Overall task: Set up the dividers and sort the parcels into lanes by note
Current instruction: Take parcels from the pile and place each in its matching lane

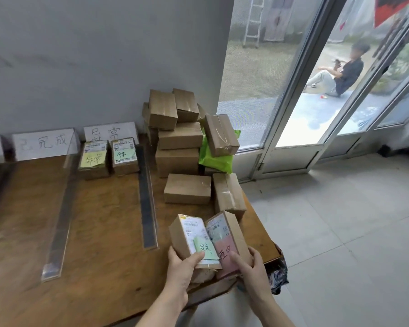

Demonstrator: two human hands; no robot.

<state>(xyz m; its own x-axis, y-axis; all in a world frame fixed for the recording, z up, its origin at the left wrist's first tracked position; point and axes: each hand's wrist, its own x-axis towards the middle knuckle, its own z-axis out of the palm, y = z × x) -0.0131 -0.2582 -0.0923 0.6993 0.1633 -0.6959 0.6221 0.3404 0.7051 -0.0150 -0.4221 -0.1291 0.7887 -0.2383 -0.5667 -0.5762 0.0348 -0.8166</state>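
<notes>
Two clear dividers (pixel 57 208) lie on the tabletop (pixel 99 232); three white signs (pixel 44 143) line its back edge. Four noted parcels (pixel 93 159), two back, two front; roughly ten plain parcels (pixel 180 135) near the right edge.

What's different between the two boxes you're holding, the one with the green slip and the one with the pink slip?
The left parcel carries a green note; the right parcel carries a pink note. The green note looks smaller than the pink note. The left hand grips the left parcel; the right hand grips the right parcel. Both are brown cardboard boxes with handwritten notes, held side by side and touching.
</notes>
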